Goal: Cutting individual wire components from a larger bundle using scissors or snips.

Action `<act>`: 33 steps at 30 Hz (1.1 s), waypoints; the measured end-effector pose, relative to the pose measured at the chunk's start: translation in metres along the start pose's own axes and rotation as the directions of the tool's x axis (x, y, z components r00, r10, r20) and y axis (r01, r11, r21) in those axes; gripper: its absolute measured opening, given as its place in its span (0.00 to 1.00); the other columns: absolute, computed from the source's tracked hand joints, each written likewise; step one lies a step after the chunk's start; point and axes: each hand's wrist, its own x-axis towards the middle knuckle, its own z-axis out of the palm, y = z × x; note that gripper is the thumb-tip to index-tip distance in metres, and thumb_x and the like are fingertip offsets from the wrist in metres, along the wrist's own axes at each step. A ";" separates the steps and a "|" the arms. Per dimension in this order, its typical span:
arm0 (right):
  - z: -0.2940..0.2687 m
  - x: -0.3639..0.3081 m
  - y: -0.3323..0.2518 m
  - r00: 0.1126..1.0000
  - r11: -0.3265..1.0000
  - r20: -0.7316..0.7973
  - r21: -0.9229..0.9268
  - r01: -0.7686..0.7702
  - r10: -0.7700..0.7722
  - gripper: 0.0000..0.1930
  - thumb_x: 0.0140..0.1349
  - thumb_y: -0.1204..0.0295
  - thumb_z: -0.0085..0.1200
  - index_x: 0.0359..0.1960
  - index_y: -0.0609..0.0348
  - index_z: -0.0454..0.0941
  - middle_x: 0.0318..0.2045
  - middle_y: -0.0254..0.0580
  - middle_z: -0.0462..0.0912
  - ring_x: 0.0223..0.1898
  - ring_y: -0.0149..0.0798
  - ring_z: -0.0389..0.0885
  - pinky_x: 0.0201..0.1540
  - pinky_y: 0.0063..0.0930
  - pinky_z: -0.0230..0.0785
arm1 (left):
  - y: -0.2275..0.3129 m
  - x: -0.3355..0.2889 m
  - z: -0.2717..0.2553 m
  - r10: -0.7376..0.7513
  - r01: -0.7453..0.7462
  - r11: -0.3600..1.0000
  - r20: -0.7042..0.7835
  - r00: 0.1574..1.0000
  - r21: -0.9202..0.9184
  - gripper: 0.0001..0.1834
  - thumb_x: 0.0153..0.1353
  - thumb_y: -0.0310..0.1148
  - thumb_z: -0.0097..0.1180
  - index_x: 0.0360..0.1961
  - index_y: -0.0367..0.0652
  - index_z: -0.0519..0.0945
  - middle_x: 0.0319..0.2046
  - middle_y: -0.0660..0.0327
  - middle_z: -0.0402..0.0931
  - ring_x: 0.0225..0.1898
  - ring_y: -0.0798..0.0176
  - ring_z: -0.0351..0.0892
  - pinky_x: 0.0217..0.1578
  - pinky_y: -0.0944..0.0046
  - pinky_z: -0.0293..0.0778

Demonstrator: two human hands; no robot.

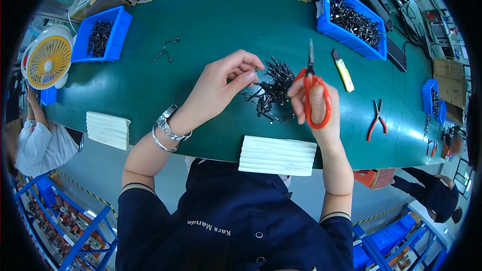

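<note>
My right hand (pixel 324 108) is closed round a pair of scissors (pixel 321 116) with orange-red loop handles. Their narrow blades point away from me and look closed together. Fingertips of that hand reach the right side of a loose pile of small black parts (pixel 273 88) on the table. At the pile's left edge, my left hand (pixel 226 83) is closed, thumb and fingers pinched. Something tiny and dark shows at its fingertips, too small to name. A metal watch and a bangle are on the left wrist.
On the green table (pixel 211 30) lie a yellow cutter knife (pixel 343 73), red-handled pliers (pixel 377 120), and a few loose black parts (pixel 165 50). Blue bins (pixel 351 45) of black parts stand farther off. White ribbed pads (pixel 277 155) line the near edge. A fan (pixel 48 60) stands left.
</note>
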 end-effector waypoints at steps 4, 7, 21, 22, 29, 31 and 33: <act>0.015 -0.004 0.006 0.970 0.997 0.236 0.035 -0.074 0.064 0.27 0.68 0.48 0.41 0.34 0.66 0.74 0.18 0.33 0.72 0.17 0.23 0.69 0.20 0.17 0.61 | -0.006 0.000 -0.005 -0.099 0.087 0.836 0.007 0.995 -0.542 0.09 0.65 0.29 0.52 0.45 0.39 0.73 0.37 0.62 0.75 0.37 0.70 0.77 0.42 0.70 0.73; 0.027 -0.009 0.001 0.941 0.990 0.314 0.020 -0.139 0.125 0.23 0.68 0.53 0.44 0.33 0.65 0.74 0.17 0.32 0.71 0.17 0.24 0.69 0.20 0.18 0.63 | -0.005 0.001 -0.004 -0.132 0.076 0.805 -0.053 0.990 -0.588 0.08 0.65 0.30 0.54 0.43 0.39 0.73 0.37 0.62 0.76 0.37 0.70 0.77 0.41 0.71 0.73; 0.033 -0.011 0.004 0.936 0.986 0.314 -0.016 -0.165 0.161 0.24 0.66 0.51 0.48 0.30 0.64 0.75 0.14 0.31 0.70 0.15 0.24 0.69 0.18 0.19 0.62 | -0.006 -0.003 -0.002 -0.153 0.040 0.674 -0.087 0.984 -0.737 0.09 0.63 0.30 0.56 0.42 0.39 0.74 0.36 0.60 0.77 0.36 0.71 0.79 0.40 0.72 0.75; 0.033 -0.011 0.004 0.934 0.986 0.317 -0.017 -0.166 0.163 0.24 0.66 0.51 0.48 0.30 0.64 0.75 0.14 0.31 0.70 0.15 0.24 0.69 0.18 0.19 0.62 | -0.006 -0.003 -0.002 -0.152 0.037 0.667 -0.088 0.985 -0.744 0.09 0.63 0.30 0.56 0.42 0.39 0.74 0.36 0.60 0.77 0.36 0.71 0.79 0.40 0.72 0.75; 0.034 -0.011 0.006 0.920 0.978 0.334 -0.046 -0.202 0.205 0.21 0.65 0.55 0.50 0.30 0.64 0.75 0.14 0.32 0.70 0.15 0.24 0.70 0.18 0.19 0.62 | -0.006 -0.004 -0.003 -0.138 0.057 0.667 -0.048 0.989 -0.743 0.08 0.65 0.28 0.53 0.44 0.41 0.72 0.37 0.62 0.75 0.36 0.72 0.75 0.40 0.72 0.72; 0.034 -0.010 0.005 0.919 0.979 0.337 -0.055 -0.199 0.205 0.20 0.65 0.56 0.51 0.30 0.64 0.75 0.14 0.32 0.70 0.15 0.24 0.70 0.18 0.19 0.62 | -0.007 -0.005 -0.002 -0.142 0.063 0.666 -0.044 0.989 -0.743 0.08 0.65 0.28 0.53 0.44 0.41 0.72 0.37 0.62 0.75 0.36 0.72 0.75 0.40 0.72 0.72; 0.034 -0.010 0.005 0.922 0.979 0.328 -0.054 -0.198 0.204 0.20 0.65 0.56 0.51 0.30 0.64 0.75 0.14 0.32 0.70 0.15 0.24 0.70 0.18 0.19 0.62 | -0.006 -0.005 -0.001 -0.145 0.068 0.666 -0.040 0.989 -0.743 0.08 0.65 0.28 0.53 0.44 0.41 0.72 0.37 0.62 0.75 0.36 0.72 0.75 0.40 0.72 0.72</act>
